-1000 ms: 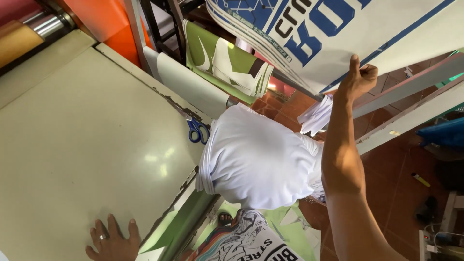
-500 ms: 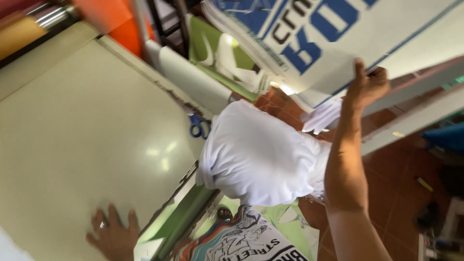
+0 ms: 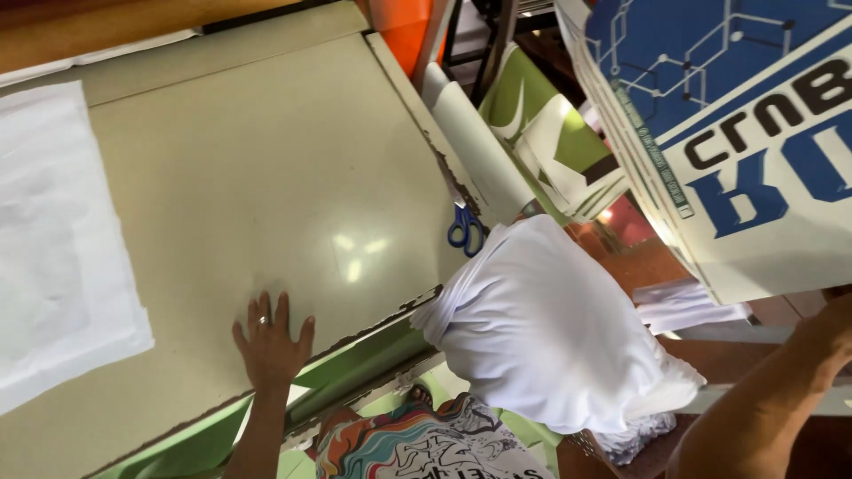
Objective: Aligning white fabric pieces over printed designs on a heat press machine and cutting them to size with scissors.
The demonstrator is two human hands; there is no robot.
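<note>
Left hand (image 3: 269,341): palm down, flat, fingers (image 3: 263,310) spread and extended, a ring on one finger. Wrist straight; the left forearm (image 3: 253,439) runs from the lower frame edge up to the hand. Right forearm (image 3: 754,412): raised, crossing the lower right corner diagonally toward the upper right. The right hand lies at the frame edge, mostly out of view; its grip cannot be determined.

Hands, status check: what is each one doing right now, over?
Left hand flat on beige table, fingers spread. Right hand mostly out of view under big printed board. White cloth draped between; scissors at table edge.
</note>
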